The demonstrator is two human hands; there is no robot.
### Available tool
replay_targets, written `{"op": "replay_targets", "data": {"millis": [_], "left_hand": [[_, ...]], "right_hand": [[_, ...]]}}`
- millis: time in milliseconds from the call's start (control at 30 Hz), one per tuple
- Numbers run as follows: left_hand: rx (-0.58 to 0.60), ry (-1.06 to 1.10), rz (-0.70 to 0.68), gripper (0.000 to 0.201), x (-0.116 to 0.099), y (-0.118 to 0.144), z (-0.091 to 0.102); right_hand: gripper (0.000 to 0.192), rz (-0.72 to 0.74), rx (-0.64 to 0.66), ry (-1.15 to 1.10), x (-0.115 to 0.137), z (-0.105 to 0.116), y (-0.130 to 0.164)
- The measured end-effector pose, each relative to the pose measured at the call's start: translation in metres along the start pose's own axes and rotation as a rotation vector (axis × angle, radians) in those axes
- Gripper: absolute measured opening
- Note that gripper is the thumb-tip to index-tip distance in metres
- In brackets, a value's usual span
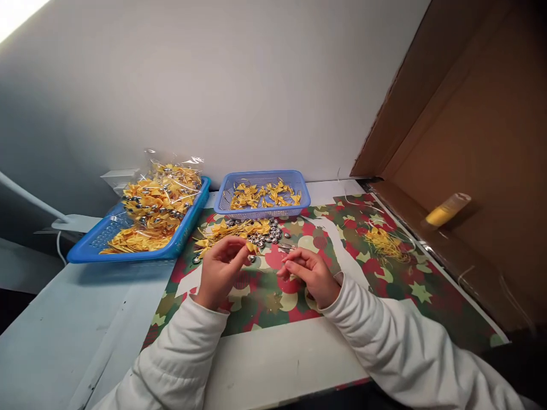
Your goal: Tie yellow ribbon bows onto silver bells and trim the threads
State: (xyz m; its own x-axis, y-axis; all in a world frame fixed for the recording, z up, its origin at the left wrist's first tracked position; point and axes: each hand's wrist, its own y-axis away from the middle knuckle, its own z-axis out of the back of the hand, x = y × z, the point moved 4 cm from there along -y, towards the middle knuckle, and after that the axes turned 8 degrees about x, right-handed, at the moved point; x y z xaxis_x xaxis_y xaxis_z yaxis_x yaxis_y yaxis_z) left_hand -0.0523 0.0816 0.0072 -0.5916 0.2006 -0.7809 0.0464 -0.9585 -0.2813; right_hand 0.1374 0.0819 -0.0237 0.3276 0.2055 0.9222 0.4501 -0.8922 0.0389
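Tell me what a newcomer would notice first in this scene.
Bright yellow bows dominate: a heap in the big blue tray at left, more in the small blue basket against the wall. At centre, the left hand pinches a yellow bow over the red-and-green patterned mat, the right hand beside it.

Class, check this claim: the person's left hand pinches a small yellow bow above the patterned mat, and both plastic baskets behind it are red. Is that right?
Not quite. The head view shows both baskets are blue, not red: the large basket and the small basket. The rest stands: the left hand pinches a small yellow bow above the patterned mat.
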Motion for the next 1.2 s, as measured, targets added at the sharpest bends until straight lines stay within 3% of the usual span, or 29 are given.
{"op": "replay_targets", "data": {"millis": [100,167,300,433,633,933,1100,1200], "left_hand": [[0.140,0.352,-0.014,0.017,-0.012,0.010,-0.015],[0.177,0.409,-0.078,0.011,-0.019,0.015,-0.020],[0.131,0.223,-0.264,0.007,-0.031,0.022,-0.016],[0.161,0.111,-0.358,0.010,-0.037,0.028,-0.015],[0.264,0.488,-0.072,0.016,-0.025,0.031,-0.026],[0.202,0.758,0.148,0.017,-0.011,0.027,-0.030],[0.198,0.936,0.446,0.026,-0.003,0.032,-0.039],[0.212,1.038,0.580,0.032,-0.004,0.035,-0.043]], "right_hand": [[0.039,-0.143,0.001,-0.167,-0.004,-0.006,0.003],[0.040,-0.235,-0.009,-0.294,-0.006,-0.008,0.006],[0.037,-0.353,0.011,-0.477,-0.009,-0.010,0.010],[0.036,-0.311,0.017,-0.362,-0.010,-0.008,0.009],[0.026,-0.057,0.012,-0.064,-0.004,-0.007,0.008],[0.029,-0.016,-0.009,0.021,-0.001,-0.005,0.012],[0.010,0.236,-0.010,0.471,0.012,-0.005,0.019],[0.012,0.422,0.053,0.744,0.020,-0.010,0.024]]}}
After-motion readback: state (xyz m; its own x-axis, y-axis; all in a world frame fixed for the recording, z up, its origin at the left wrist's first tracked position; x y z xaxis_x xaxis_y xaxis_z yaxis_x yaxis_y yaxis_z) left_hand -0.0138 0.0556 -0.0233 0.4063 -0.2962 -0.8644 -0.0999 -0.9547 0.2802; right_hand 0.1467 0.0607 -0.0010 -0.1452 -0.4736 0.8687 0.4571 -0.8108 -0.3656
